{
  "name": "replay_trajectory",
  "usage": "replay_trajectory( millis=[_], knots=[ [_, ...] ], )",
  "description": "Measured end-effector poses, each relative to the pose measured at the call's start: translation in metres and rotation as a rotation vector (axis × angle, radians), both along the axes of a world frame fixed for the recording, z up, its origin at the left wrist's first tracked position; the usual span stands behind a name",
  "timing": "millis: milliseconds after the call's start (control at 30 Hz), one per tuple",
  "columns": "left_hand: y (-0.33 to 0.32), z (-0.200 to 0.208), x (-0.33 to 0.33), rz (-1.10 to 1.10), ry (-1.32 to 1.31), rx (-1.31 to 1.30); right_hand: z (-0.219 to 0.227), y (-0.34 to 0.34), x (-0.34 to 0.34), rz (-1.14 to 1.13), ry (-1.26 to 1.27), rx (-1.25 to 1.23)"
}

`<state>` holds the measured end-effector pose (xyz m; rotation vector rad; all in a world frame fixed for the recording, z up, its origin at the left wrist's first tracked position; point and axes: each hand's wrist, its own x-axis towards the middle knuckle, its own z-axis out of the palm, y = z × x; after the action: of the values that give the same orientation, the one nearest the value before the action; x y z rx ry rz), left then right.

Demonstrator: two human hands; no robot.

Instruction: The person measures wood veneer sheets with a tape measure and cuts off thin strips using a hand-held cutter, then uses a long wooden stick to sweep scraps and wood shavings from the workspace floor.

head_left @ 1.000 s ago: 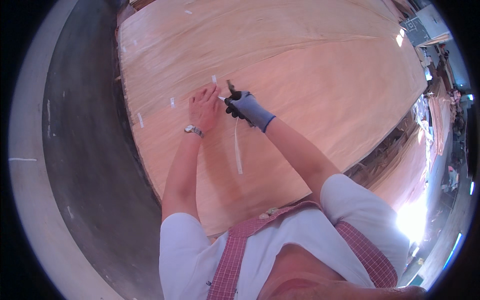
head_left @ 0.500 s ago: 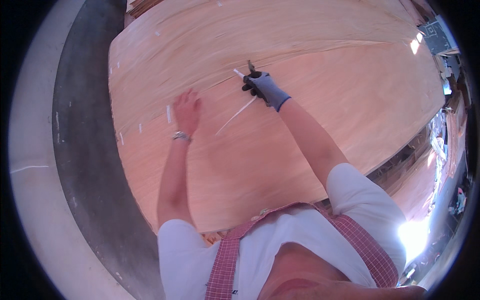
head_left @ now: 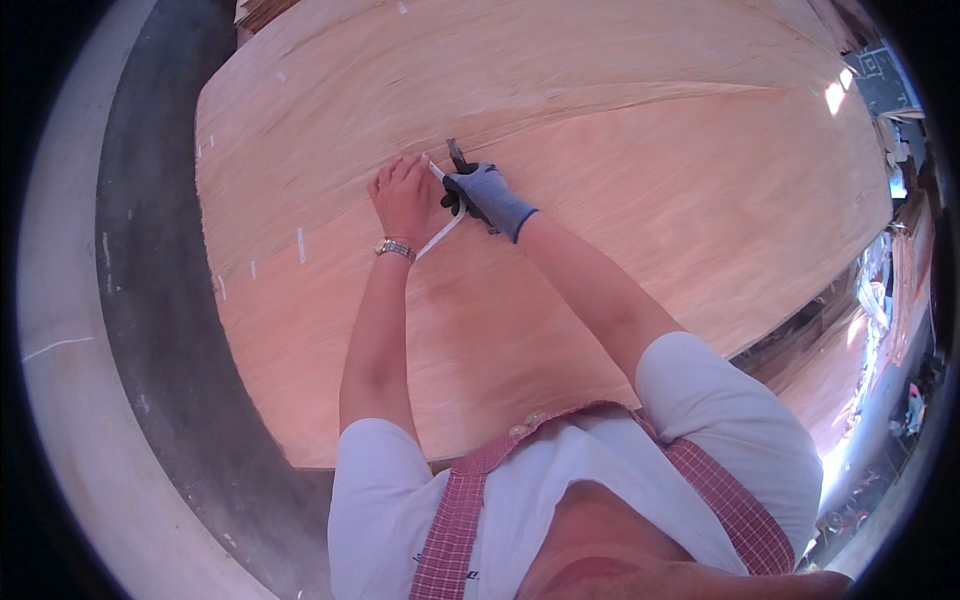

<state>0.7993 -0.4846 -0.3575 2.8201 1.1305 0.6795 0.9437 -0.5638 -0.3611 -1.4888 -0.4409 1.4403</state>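
Observation:
My left hand [head_left: 402, 195], bare and with a metal-banded watch [head_left: 396, 248] at the wrist, rests on a large thin wood sheet [head_left: 600, 260]. Its fingers lie slightly bent, close to the upper end of a narrow white tape strip [head_left: 437, 238]. My right hand [head_left: 482, 195], in a grey-blue glove with dark fingers, is closed around a dark hand tool [head_left: 456, 152] whose flat end juts out beyond the fingers; its exact kind is hard to make out. The tape passes by the gloved fingers, and its lower end runs toward my left wrist.
Short white tape pieces [head_left: 301, 245] stick to the sheet on the left. A long wrinkled seam [head_left: 640, 104] crosses its far part. Dark floor [head_left: 150, 250] borders the sheet's left edge. Stacked wood sheets [head_left: 905, 270] stand at the right.
My left hand has moved right and farther in, coming beside the tape and the gloved hand. My right hand has shifted a little left and nearer, still gripping the tool.

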Motion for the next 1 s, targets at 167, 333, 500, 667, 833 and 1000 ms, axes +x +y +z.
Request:
replay_trajectory(
  millis=[167,333,500,667,833,1000],
  knots=[
    [-0.003,-0.001,-0.003,-0.031,-0.022,-0.038,-0.007,0.002,-0.002,-0.03,0.076,0.039],
    [-0.001,0.0,-0.005,0.045,-0.15,-0.149,-0.003,0.002,-0.003,-0.001,0.035,-0.021],
    [-0.013,-0.004,-0.011,-0.11,-0.041,-0.036,-0.009,0.001,-0.002,0.003,0.051,-0.007],
    [-0.015,0.0,-0.01,-0.136,0.142,0.062,0.019,-0.015,0.017,0.259,-0.452,0.019],
    [-0.016,-0.009,-0.014,-0.16,0.156,0.071,0.057,-0.027,0.035,0.754,-1.594,-0.005],
    [-0.011,0.0,0.004,-0.13,0.281,0.002,0.018,-0.062,0.125,0.277,-1.585,0.003]
  ],
)
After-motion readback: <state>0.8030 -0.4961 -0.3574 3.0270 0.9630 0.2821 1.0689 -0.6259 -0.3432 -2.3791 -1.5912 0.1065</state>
